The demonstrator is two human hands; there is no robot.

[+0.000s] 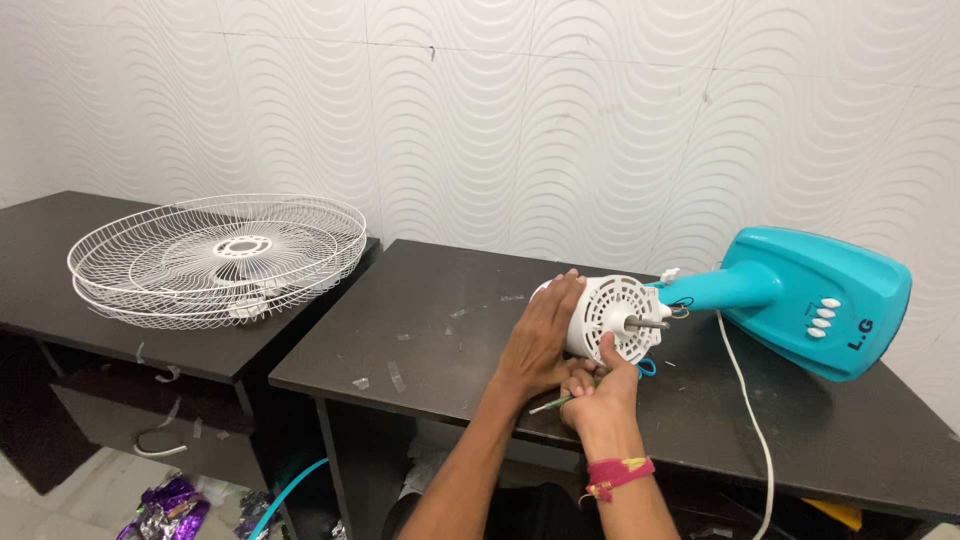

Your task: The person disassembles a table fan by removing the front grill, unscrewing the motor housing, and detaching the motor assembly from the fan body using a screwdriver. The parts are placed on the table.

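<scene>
1. The turquoise plastic fan base and neck (810, 298), lying on its side on the right of the dark brown laminate table (420, 320), is the biggest risk: it rests on a curved edge, so a hard push on the motor end could prob. roll or slide it toward the wall

2. The white round ribbed plastic motor housing (612, 317) sits at the neck's end near the table's front edge, steel shaft (648, 323) pointing right. The left hand (545, 335) is spread flat against its rear side, fingers extended, bracing not clasping. If that palm slips, the housing could twist on its joint

3. The right hand (600, 385) (red thread band at the wrist) is curled closed just under the housing, thumb up against the grille face, gripping a thin green-tipped tool (550, 404); can't tell what kind. The tip could skid off and jab the other hand, which is touching-close

4. Loose blue wires (646, 367) show below the housing; a tug might pinch or pull them. The white power cord (745, 400) trails off the front edge and could snag an arm

5. Surface & room: table is scuffed, w/ bits of tape and debris. A second dark table, left, carries stacked white wire fan guards (218, 258). Behind, white wave-patterned wall tiles (560, 110); on the floor lower left, purple foil wrapper (165, 510)
</scene>
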